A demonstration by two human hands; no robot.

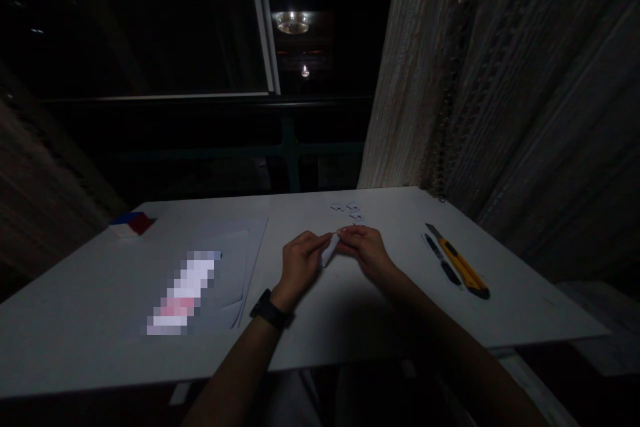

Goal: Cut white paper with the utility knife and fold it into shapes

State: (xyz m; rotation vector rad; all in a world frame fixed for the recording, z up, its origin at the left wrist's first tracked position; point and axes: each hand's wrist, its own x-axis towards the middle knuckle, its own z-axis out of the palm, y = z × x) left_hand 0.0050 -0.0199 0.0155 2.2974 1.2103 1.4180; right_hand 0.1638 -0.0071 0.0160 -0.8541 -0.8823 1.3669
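Observation:
Between my two hands, above the middle of the white table [200,363], is a small folded piece of white paper [330,250]. My left hand [300,263], with a dark watch [270,310] on its wrist, pinches the paper from the left. From the right, my right hand [367,250] grips its upper end, fingertips close to those of the left. Just beyond my hands lie several small white paper pieces [353,207] with dark marks. My fingers hide part of the held paper.
On the right lie a yellow box cutter [460,263] and a black-and-clear pen or marker [445,263]. White paper sheets [233,267] lie on the left, with a pixelated bright object [185,293] over them. A red, blue and white cube [131,223] sits at the far left. Curtains [405,80] hang behind.

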